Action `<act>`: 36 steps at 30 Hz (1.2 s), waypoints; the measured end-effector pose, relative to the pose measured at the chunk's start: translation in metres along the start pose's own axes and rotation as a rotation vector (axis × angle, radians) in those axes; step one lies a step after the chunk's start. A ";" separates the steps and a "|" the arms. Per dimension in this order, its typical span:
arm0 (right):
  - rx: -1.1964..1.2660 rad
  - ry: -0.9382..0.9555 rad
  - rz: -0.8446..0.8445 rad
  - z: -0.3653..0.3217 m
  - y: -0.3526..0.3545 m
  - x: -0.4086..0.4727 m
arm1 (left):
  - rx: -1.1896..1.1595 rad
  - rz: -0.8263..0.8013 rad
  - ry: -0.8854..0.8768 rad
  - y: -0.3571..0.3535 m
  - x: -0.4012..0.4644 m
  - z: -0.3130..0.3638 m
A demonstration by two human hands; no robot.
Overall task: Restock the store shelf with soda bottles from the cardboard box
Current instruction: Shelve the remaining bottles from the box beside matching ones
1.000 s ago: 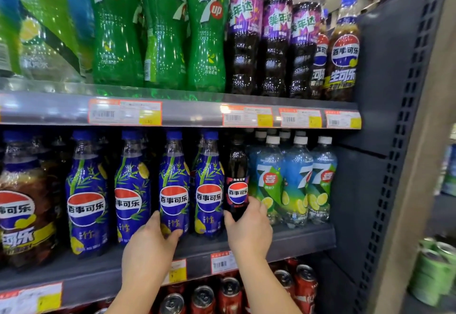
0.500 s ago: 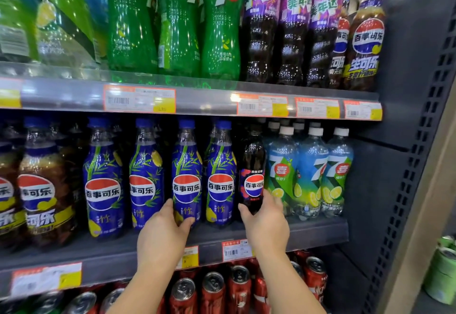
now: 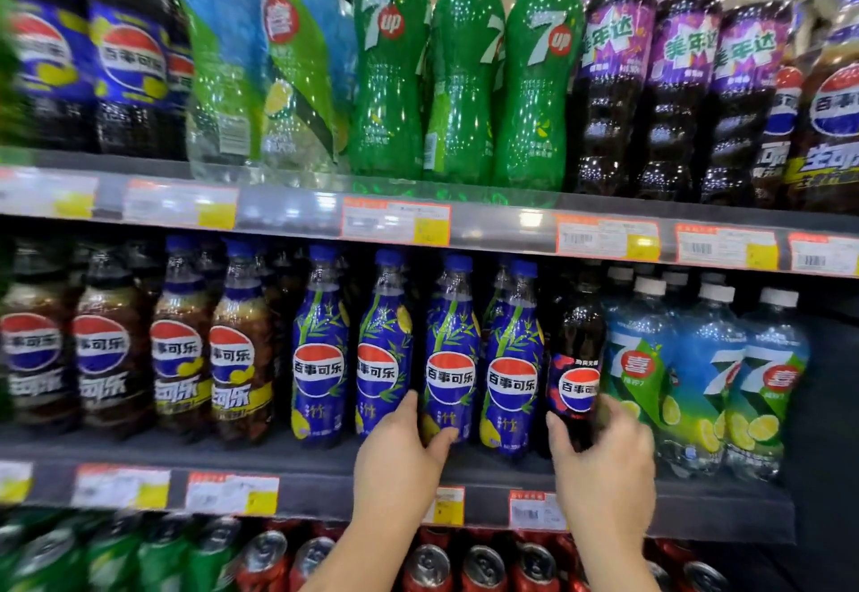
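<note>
On the middle shelf [image 3: 297, 456] stands a row of blue-labelled Pepsi bottles. My left hand [image 3: 400, 456] grips the base of one blue Pepsi bottle [image 3: 451, 359], thumb on its right side. My right hand [image 3: 604, 466] wraps the lower part of a dark black-capped Pepsi bottle [image 3: 576, 359] that stands upright between the blue bottles and the 7-Up bottles [image 3: 706, 382] with white caps. The cardboard box is out of view.
The top shelf carries green 7-Up bottles [image 3: 465, 70], purple-labelled bottles [image 3: 678, 80] and dark Pepsi bottles [image 3: 116, 56]. Brown Pepsi bottles [image 3: 176, 359] fill the middle shelf's left. Red cans [image 3: 483, 563] and green cans [image 3: 93, 559] sit below. Price tags line the shelf edges.
The view has swung left and slightly down, showing more of the left shelves. Both hands stay on the same two bottles at the shelf front.
</note>
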State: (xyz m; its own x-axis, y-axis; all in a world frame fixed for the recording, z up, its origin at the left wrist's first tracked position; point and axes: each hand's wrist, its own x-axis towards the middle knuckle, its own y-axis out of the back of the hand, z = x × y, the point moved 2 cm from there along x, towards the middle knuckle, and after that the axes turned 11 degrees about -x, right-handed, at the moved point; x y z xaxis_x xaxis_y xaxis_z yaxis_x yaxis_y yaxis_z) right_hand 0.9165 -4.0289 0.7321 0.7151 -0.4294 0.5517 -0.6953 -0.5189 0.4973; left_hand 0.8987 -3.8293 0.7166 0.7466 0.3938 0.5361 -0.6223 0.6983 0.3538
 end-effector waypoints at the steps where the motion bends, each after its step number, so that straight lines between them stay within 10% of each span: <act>1: 0.047 0.059 0.038 -0.008 0.002 -0.007 | -0.048 0.050 -0.016 0.009 -0.003 0.000; 7: 0.143 0.554 -0.088 -0.058 -0.040 -0.068 | 0.127 0.437 -0.133 0.070 -0.011 -0.027; 12: 0.064 0.695 -0.182 -0.085 -0.073 -0.095 | 0.093 0.275 0.051 0.082 0.000 -0.047; 24: -0.132 0.642 -0.336 -0.096 -0.089 -0.100 | 0.089 0.132 0.069 0.100 0.015 -0.053; 30: -0.066 0.605 -0.336 -0.125 -0.068 -0.118 | 0.233 0.433 -0.174 0.144 0.011 -0.063; 36: -0.069 0.560 -0.301 -0.144 -0.055 -0.163 | 0.175 0.053 -0.035 0.166 0.015 -0.084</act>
State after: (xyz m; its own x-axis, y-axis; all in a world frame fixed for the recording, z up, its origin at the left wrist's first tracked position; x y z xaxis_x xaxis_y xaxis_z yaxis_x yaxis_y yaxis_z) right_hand 0.8279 -3.8245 0.7115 0.7461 0.1889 0.6384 -0.4866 -0.4998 0.7166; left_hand 0.8260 -3.6578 0.7191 0.7048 0.4041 0.5831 -0.6944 0.5611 0.4505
